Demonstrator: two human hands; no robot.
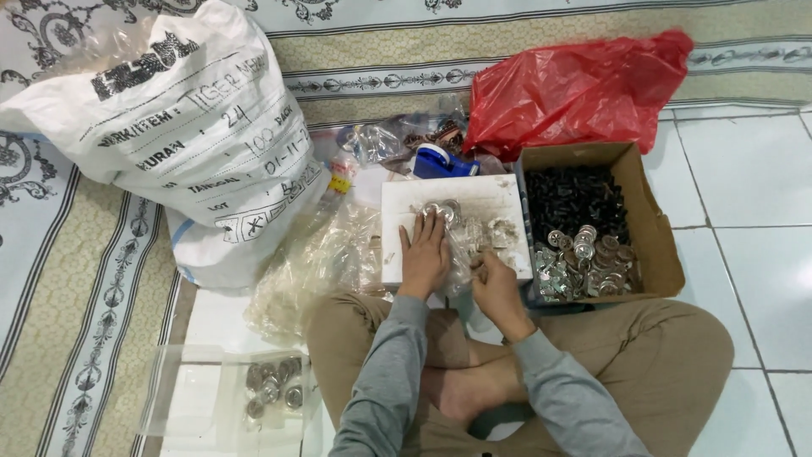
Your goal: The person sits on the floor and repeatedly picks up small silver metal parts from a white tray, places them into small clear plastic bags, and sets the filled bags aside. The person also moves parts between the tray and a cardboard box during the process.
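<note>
left hand [423,254] lies flat, fingers together, on a clear plastic bag of silver metal discs [461,233] atop the white square board [491,199]; right hand [497,283] pinches the bag's near edge, left of the brown cardboard box [655,245]

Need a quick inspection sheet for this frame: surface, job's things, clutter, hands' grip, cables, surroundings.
Surface: white board on the floor before the seated person, scuffed.
Job's things: clear plastic bag with silver round pieces on the board; cardboard box holding black parts and silver discs.
Clutter: big white sack, red plastic bag, blue tape dispenser, loose clear bags, clear tray with some discs.
Grip: left hand flat on the bag; right hand pinching its edge.
Cables: nothing seen.
Surroundings: white floor tiles, patterned mat.
</note>
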